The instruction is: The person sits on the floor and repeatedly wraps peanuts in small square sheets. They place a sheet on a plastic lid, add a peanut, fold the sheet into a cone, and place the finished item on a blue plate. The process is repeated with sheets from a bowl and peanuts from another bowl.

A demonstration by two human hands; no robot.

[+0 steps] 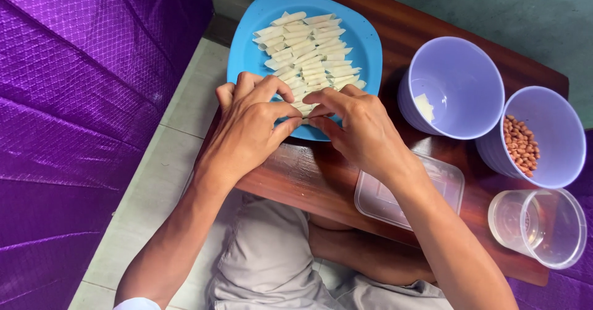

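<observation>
Closest in, a clear plastic tub [543, 226] and a clear flat container [383, 199] are seen on the wooden table [309, 177]. Just past that, a small pale dough roll [304, 112] is pinched between the left hand [250, 124] and right hand [358, 124], fingertips curled in at the near edge of the blue plate [364, 44]. Further up, rows of rolls [309, 50] are lined up on it, with two lavender cups [454, 87] beside it; peanuts [520, 144] are held in one.
</observation>
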